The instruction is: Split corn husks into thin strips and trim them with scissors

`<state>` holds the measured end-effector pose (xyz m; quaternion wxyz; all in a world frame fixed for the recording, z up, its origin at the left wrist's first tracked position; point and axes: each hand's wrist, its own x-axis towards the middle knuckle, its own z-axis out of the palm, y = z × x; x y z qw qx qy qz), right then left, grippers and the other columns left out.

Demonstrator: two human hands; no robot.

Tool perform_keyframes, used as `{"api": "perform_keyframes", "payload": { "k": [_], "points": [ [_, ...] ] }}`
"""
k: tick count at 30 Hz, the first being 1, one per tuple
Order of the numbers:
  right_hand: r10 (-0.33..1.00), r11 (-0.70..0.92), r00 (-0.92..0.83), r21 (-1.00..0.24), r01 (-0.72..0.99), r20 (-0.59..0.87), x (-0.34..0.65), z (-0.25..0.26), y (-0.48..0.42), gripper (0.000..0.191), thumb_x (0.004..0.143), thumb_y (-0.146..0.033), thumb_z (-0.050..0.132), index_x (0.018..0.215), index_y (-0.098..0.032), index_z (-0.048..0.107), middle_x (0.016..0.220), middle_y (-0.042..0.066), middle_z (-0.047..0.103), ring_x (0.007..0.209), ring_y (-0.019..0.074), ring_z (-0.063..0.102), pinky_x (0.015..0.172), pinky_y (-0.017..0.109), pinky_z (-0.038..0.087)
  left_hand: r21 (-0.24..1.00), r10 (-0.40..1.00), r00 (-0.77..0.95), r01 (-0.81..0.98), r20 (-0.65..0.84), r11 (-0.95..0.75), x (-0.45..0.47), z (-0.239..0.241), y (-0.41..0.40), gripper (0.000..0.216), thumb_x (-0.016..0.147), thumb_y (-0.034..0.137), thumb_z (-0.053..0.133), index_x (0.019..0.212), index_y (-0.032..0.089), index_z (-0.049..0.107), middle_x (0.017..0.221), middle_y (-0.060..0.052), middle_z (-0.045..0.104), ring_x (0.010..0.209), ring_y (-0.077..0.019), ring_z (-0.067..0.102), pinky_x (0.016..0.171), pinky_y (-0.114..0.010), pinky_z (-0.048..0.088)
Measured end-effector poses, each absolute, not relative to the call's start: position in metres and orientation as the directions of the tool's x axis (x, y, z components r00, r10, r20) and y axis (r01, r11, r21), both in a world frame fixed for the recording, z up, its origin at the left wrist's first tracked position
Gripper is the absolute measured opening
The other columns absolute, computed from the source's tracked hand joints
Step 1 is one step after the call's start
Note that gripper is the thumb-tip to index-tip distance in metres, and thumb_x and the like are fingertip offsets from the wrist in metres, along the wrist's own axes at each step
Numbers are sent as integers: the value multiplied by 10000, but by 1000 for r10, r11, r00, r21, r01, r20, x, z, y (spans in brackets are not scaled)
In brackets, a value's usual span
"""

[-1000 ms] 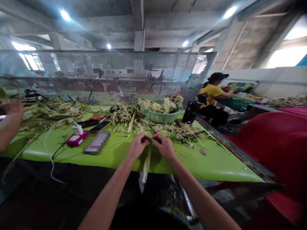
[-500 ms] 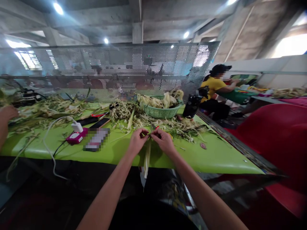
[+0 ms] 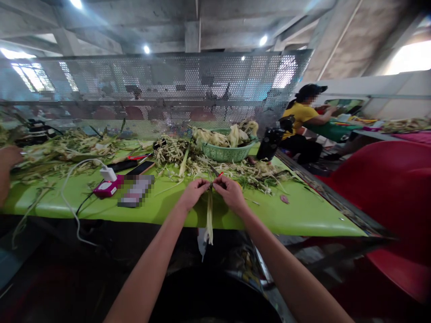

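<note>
Both hands — left hand (image 3: pixel 193 192), right hand (image 3: pixel 230 191) — pinch a pale, limp husk strip (image 3: pixel 209 215) dangling off the table edge.

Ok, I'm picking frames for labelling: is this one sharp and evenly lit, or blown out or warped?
Head view: left hand, right hand and the husk strip they pinch are sharp; the window upper right is blown out, ceiling lamps flare; the wide lens stretches the red chair and corners.

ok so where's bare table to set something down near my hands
The widest bare patch of the table is right of the right hand, in front of the husk litter. A smaller one lies between the left hand and the blurred item. Both hands pinch a husk strip. The back is crowded: basket, husk piles.
</note>
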<state>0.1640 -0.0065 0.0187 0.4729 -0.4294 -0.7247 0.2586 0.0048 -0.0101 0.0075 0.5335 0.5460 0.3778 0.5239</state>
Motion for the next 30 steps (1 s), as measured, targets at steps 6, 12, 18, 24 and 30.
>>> {"api": "perform_keyframes", "payload": {
  "k": [6,12,18,24,30],
  "points": [
    [871,491,-183,-788,371,456,165,16,-4,174,787,-360,555,773,-190,589,631,-8,524,597,151,457,589,267,367,975,966,148,-104,211,-196,5,4,-9,174,691,257,702,795,149,614,731,9,600,679,-105,524,698,-251,423],
    [875,482,-219,-823,300,433,164,13,-2,182,783,-362,565,777,-182,585,638,-20,508,600,142,449,589,263,357,926,924,91,42,371,-375,1,3,-7,178,722,250,687,849,152,611,795,-15,604,690,-109,521,675,-249,415],
    [876,474,-236,-838,270,420,163,12,2,204,787,-383,547,773,-183,582,640,-27,499,595,135,428,582,260,340,865,867,85,74,490,-496,3,9,-9,151,768,277,652,872,167,653,810,-34,637,686,-121,531,644,-246,408],
    [886,453,-229,-858,242,403,163,13,0,212,789,-402,567,783,-191,584,628,-32,493,582,133,421,576,259,345,899,900,8,44,437,-436,3,8,-7,154,772,307,641,829,164,628,754,-10,605,671,-112,518,651,-245,410],
    [912,408,-172,-871,272,374,166,13,-1,207,776,-387,582,700,-201,531,587,-44,451,548,125,391,541,253,314,929,979,-59,-310,193,-202,1,8,-6,236,712,338,693,821,168,571,739,17,561,614,-70,473,610,-208,411]
  ]
}}
